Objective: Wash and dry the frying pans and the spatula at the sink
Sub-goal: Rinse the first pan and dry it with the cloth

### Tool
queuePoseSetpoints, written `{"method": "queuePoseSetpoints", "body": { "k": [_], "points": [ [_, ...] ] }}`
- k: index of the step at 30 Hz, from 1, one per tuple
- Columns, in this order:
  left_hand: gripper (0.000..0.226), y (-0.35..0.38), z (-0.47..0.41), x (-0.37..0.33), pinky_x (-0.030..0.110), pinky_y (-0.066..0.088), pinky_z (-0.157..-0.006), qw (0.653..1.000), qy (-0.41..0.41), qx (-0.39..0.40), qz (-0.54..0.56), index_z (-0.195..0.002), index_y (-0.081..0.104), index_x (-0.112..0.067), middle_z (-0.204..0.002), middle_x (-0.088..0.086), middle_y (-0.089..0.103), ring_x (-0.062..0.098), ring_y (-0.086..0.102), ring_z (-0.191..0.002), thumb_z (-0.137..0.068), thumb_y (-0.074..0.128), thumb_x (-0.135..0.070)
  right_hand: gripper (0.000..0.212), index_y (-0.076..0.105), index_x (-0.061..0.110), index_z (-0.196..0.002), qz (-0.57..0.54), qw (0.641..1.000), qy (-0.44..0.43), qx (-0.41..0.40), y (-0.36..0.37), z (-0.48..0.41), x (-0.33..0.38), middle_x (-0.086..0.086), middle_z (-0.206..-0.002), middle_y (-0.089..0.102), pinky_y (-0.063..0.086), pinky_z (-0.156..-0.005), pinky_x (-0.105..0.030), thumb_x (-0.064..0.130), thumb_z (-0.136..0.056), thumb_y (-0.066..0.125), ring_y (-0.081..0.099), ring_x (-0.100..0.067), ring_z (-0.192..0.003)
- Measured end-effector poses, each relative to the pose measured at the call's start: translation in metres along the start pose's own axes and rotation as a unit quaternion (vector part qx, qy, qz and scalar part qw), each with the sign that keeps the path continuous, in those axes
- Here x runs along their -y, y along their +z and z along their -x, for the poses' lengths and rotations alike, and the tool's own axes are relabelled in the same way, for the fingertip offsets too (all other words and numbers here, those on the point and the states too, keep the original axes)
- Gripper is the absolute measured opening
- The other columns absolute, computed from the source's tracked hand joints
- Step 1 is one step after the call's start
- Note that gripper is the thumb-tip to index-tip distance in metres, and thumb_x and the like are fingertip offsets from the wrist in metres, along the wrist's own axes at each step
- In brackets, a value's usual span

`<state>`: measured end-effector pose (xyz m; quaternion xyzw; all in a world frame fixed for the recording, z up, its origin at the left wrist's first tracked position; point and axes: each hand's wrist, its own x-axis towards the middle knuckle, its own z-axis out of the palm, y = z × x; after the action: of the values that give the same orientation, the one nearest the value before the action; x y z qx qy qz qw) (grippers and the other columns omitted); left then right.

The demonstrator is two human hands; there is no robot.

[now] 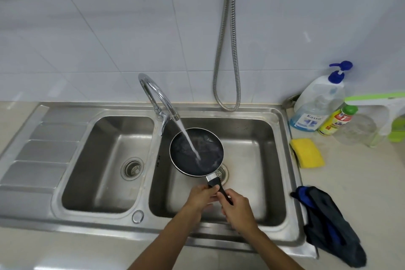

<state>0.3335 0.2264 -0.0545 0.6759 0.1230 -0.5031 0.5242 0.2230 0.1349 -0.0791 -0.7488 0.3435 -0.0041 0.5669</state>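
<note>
A small black frying pan (192, 147) is held over the right basin of the steel double sink (278, 138). Water runs from the chrome tap (157, 94) into the pan, which holds water. My left hand (200, 196) and my right hand (236, 206) both grip the pan's black handle (219, 186), left hand nearer the pan, right hand at the handle's end. No spatula or second pan is in view.
A yellow sponge (306, 152) lies on the counter right of the sink. A dark blue and grey cloth (331, 223) hangs over the sink's right front edge. Soap bottles (317, 103) and a glass jar (355, 129) stand at the back right. A metal hose (228, 50) hangs on the wall.
</note>
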Motion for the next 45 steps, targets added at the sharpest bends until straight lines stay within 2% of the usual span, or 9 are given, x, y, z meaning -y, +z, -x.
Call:
{"method": "queuePoseSetpoints", "body": {
  "k": [8, 13, 16, 20, 25, 28, 33, 41, 45],
  "points": [
    [0.018, 0.032, -0.005, -0.009, 0.030, 0.049, -0.082, 0.999, -0.009, 0.036, 0.021, -0.115, 0.069, -0.011, -0.104, 0.004, 0.076, 0.011, 0.072, -0.088, -0.100, 0.063, -0.019, 0.026, 0.062, 0.026, -0.082, 0.064, 0.997, -0.012, -0.036, -0.027, -0.014, -0.013, 0.005, -0.066, 0.067, 0.050, -0.054, -0.025, 0.047, -0.097, 0.058, 0.063, -0.010, -0.057],
    [0.020, 0.015, -0.007, -0.010, 0.030, 0.049, -0.081, 0.999, -0.005, 0.027, 0.018, -0.114, 0.070, -0.011, -0.100, 0.002, 0.077, 0.013, 0.072, -0.091, -0.099, 0.065, -0.022, 0.017, 0.063, 0.031, -0.087, 0.064, 0.997, -0.032, -0.028, -0.015, -0.010, -0.004, 0.010, -0.067, 0.068, 0.050, -0.057, -0.019, 0.043, -0.098, 0.060, 0.065, -0.006, -0.063],
    [0.011, 0.022, -0.010, -0.005, 0.028, 0.048, -0.080, 0.999, -0.016, 0.035, 0.006, -0.108, 0.068, -0.015, -0.094, -0.001, 0.076, 0.010, 0.071, -0.084, -0.100, 0.063, -0.022, 0.022, 0.063, 0.028, -0.085, 0.076, 0.996, -0.019, -0.036, -0.017, -0.007, -0.013, 0.008, -0.067, 0.068, 0.055, -0.060, -0.029, 0.047, -0.097, 0.059, 0.065, -0.010, -0.061],
    [0.014, 0.047, -0.016, 0.002, 0.030, 0.048, -0.085, 0.998, -0.029, 0.063, 0.006, -0.113, 0.067, -0.016, -0.100, 0.000, 0.075, 0.015, 0.069, -0.095, -0.101, 0.061, -0.021, 0.021, 0.062, 0.027, -0.086, 0.093, 0.994, -0.015, -0.060, -0.037, -0.003, -0.027, 0.004, -0.066, 0.067, 0.055, -0.060, -0.036, 0.046, -0.095, 0.061, 0.064, -0.010, -0.058],
    [0.021, 0.067, -0.020, 0.002, 0.041, 0.051, -0.100, 0.997, -0.030, 0.072, 0.024, -0.120, 0.067, -0.012, -0.106, 0.004, 0.076, 0.018, 0.070, -0.097, -0.102, 0.058, -0.017, 0.019, 0.067, 0.023, -0.106, 0.146, 0.986, -0.044, -0.069, -0.056, 0.000, -0.028, 0.007, -0.076, 0.070, 0.055, -0.060, -0.021, 0.038, -0.097, 0.063, 0.067, -0.005, -0.065],
    [0.015, 0.063, -0.019, -0.004, 0.036, 0.055, -0.091, 0.996, -0.036, 0.071, 0.047, -0.112, 0.069, -0.013, -0.103, 0.006, 0.076, 0.018, 0.070, -0.095, -0.102, 0.059, -0.016, 0.023, 0.067, 0.020, -0.113, 0.183, 0.977, -0.079, -0.076, -0.053, 0.000, -0.023, 0.007, -0.080, 0.071, 0.055, -0.060, -0.020, 0.037, -0.097, 0.063, 0.068, -0.007, -0.066],
    [0.010, 0.054, -0.015, 0.001, 0.027, 0.055, -0.075, 0.996, -0.032, 0.068, 0.053, -0.105, 0.067, -0.012, -0.095, 0.004, 0.073, 0.015, 0.068, -0.086, -0.098, 0.066, -0.019, 0.033, 0.063, 0.021, -0.123, 0.234, 0.966, -0.094, -0.057, -0.044, 0.005, -0.022, 0.002, -0.086, 0.074, 0.057, -0.064, -0.033, 0.043, -0.098, 0.058, 0.070, -0.017, -0.071],
    [0.026, 0.059, -0.017, 0.014, 0.032, 0.057, -0.089, 0.995, -0.033, 0.086, 0.032, -0.117, 0.067, -0.011, -0.110, 0.004, 0.076, 0.021, 0.071, -0.107, -0.096, 0.070, -0.025, 0.034, 0.058, 0.023, -0.125, 0.314, 0.943, -0.093, -0.051, -0.048, 0.014, -0.025, 0.005, -0.086, 0.073, 0.057, -0.066, -0.028, 0.046, -0.101, 0.048, 0.069, -0.015, -0.071],
    [0.028, 0.068, -0.011, -0.002, 0.026, 0.056, -0.077, 0.994, -0.016, 0.105, 0.025, -0.118, 0.069, -0.007, -0.117, 0.008, 0.075, 0.019, 0.070, -0.106, -0.095, 0.072, -0.023, 0.027, 0.052, 0.023, -0.124, 0.346, 0.930, -0.092, -0.083, -0.052, 0.017, -0.015, 0.006, -0.084, 0.069, 0.052, -0.062, -0.025, 0.039, -0.102, 0.048, 0.067, -0.013, -0.067]
  ]
}}
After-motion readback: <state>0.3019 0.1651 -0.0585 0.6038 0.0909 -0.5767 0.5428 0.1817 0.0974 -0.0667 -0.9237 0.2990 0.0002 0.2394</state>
